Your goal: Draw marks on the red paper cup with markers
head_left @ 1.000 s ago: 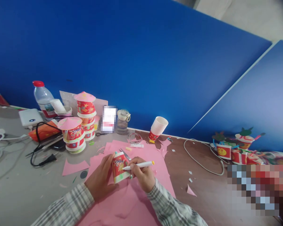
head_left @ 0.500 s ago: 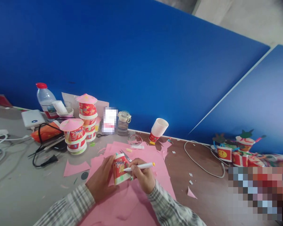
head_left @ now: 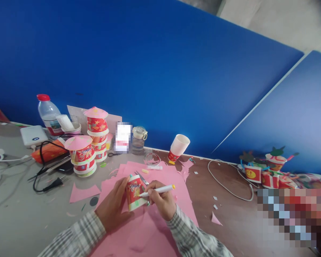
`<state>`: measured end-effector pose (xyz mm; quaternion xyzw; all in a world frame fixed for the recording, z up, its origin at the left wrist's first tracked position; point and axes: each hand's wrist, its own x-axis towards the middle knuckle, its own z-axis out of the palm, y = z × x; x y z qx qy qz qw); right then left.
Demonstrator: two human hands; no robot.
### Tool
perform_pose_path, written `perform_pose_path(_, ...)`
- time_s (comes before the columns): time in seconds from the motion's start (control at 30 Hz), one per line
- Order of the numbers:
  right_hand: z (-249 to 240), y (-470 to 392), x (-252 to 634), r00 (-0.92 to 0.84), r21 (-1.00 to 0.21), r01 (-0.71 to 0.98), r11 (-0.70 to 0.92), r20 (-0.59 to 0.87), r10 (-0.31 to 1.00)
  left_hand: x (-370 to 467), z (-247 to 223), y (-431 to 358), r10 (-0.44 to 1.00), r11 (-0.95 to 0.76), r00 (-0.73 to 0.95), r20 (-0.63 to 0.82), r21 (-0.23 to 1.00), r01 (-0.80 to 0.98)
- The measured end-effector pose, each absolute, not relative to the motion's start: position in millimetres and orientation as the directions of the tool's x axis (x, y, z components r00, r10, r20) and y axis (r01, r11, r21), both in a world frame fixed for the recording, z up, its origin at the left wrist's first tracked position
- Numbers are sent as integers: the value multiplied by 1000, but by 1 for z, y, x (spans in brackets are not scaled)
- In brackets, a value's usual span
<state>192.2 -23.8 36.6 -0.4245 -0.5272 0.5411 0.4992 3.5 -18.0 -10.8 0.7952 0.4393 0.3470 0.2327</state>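
My left hand [head_left: 113, 207] curls half open around the red cup [head_left: 135, 192]; my right hand [head_left: 162, 201] pinches the white marker [head_left: 160, 190].

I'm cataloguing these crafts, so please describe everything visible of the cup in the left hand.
The red-and-white paper cup has a multicoloured printed picture and pale green marks on its white lower band. It tapers away from the wearer, tilted above the pink paper sheets. The left hand holds its side; the right hand brings the tip of a slim white marker with a yellow end to its printed face. Its inside is hidden.
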Motion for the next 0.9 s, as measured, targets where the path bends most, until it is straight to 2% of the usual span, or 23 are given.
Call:
perform_pose_path(0.43, 33, -21, 194, -113, -991, -132, 5, 20, 993, 2, -12, -17, 854, -516, 387, 348, 661, 544)
perform_pose_path(0.9, 30, -22, 194, -128, -979, -204, 24, 50, 991, 1, -13, -17, 850, -525, 388, 357, 645, 556)
